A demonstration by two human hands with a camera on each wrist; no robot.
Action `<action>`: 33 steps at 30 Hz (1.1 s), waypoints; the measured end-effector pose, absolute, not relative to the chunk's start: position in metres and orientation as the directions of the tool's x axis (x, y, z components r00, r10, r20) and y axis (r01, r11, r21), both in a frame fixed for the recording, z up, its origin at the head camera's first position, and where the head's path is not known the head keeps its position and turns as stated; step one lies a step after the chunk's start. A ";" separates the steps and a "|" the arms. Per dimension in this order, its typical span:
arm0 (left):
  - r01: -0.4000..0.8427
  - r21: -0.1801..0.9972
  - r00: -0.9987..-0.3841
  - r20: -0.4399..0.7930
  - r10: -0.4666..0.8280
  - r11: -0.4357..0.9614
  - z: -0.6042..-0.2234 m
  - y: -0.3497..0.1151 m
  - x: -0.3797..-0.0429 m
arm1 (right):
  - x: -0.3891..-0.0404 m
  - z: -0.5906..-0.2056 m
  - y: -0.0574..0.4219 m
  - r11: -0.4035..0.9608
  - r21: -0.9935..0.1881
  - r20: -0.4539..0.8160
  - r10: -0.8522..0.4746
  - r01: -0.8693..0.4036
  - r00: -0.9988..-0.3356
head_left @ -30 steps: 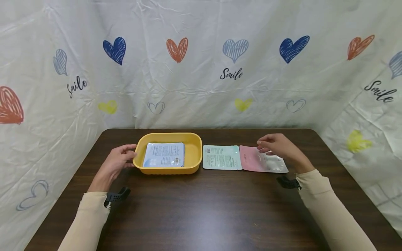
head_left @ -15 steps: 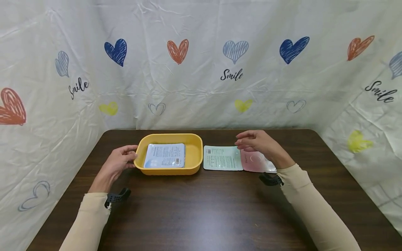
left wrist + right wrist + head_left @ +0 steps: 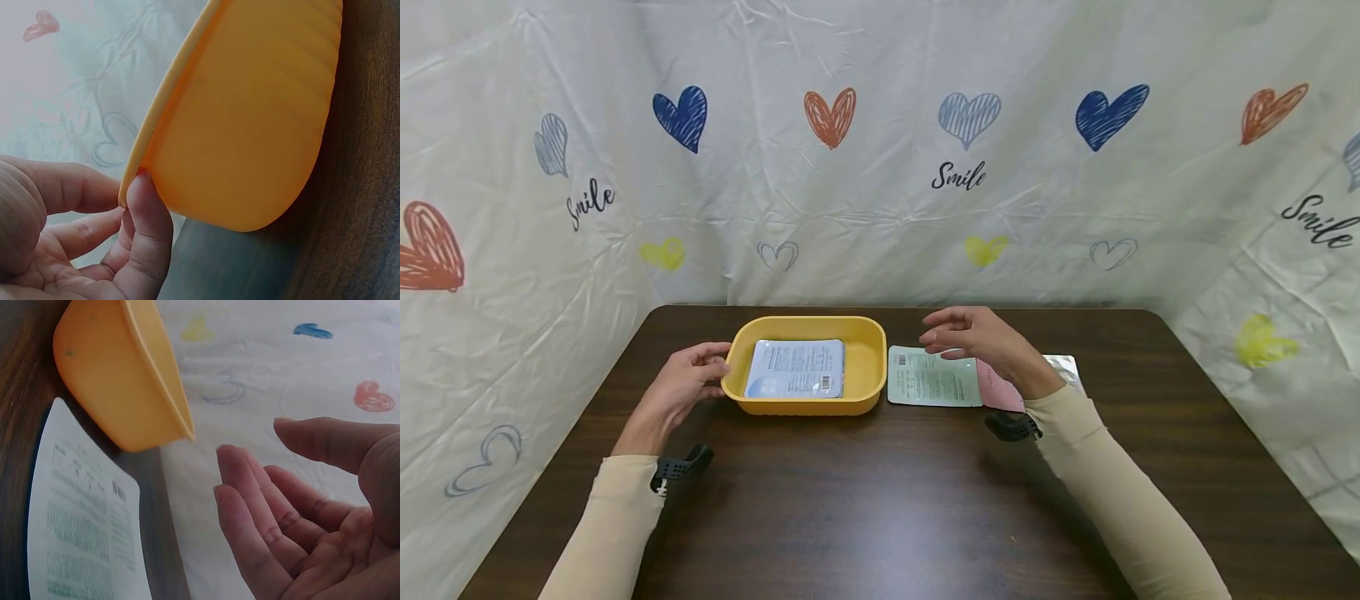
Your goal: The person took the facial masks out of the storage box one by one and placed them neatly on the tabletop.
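My left hand pinches the left rim of a yellow plastic tub. The left wrist view shows the thumb and a finger on either side of that rim. Inside the tub lies a light-blue sheet-mask packet. My right hand hovers over the far side of a pale-green sheet-mask packet, its relaxed fingers apart and holding nothing. A pink sheet-mask packet with a silvery end lies to the right, partly hidden by the right hand and wrist.
The dark wooden table carries everything. Behind it hangs a white sheet printed with hearts and "Smile". Dark straps circle both wrists over long beige sleeves.
My right hand has moved left from above the pink packet to above the green one. The left hand stays at the tub rim. The tub and packets have not shifted on the table.
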State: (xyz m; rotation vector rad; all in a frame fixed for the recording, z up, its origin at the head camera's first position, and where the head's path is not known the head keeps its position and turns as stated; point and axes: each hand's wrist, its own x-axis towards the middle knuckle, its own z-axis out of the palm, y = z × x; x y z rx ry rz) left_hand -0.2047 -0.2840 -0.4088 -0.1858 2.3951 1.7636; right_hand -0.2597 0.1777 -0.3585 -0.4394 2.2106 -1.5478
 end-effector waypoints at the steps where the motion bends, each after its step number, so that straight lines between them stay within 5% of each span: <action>1: -0.195 0.935 -0.979 -0.203 -0.004 0.296 -0.409 -0.284 -0.205 | -0.260 -0.358 0.174 0.334 -0.942 -0.144 -0.482 -0.029 -0.864; 33: -0.211 0.937 -0.976 -0.218 -0.007 0.277 -0.410 -0.285 -0.205 | -0.269 -0.369 0.072 0.222 -0.975 -0.151 -0.570 0.026 -0.808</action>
